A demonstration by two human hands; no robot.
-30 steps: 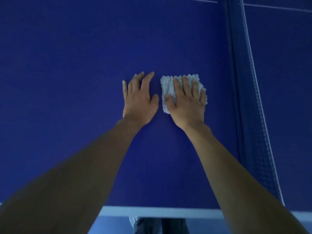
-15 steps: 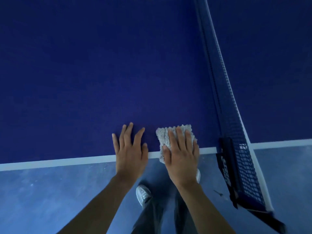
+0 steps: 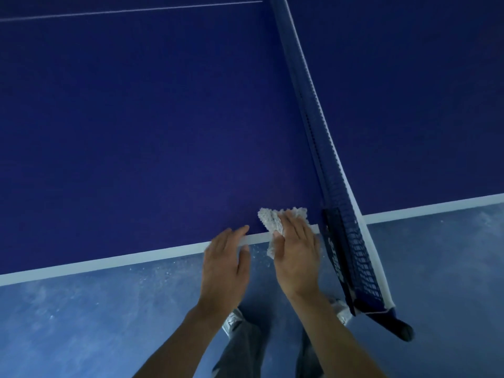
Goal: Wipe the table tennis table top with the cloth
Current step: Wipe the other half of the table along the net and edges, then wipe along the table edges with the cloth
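1. The cloth (image 3: 275, 222) lay at the near edge of the table (image 3: 136, 132), partly on the blue top and partly hanging over the white border line (image 3: 109, 259), just beside the net post (image 3: 338, 249).
2. The right hand (image 3: 296, 257) covered the near half of the cloth. Its fingers (image 3: 293, 227) were close together and pressed flat on the cloth, and the thumb side seemed to pinch the hanging corner; I could not tell how firm this hold was.
3. The left hand (image 3: 226, 263) held nothing. It was spread loosely, and its fingertips (image 3: 242, 229) rested on the white border line, just beside the cloth but not touching it.
4. The cloth looked soft, light and rough like a towel. I judged that it would fold and bunch easily and would not slide alone, so a flat palm on its middle was the best place to hold it.
5. The edge was a risk: the hanging part could slip off to the floor (image 3: 109, 309) if the pressure went away.
6. To the right, the net (image 3: 308, 105) and its post closed the way, very near the cloth.
7. To the left and to the far side, the blue top was wide and free, with no objects on it, so long strokes seemed possible there.
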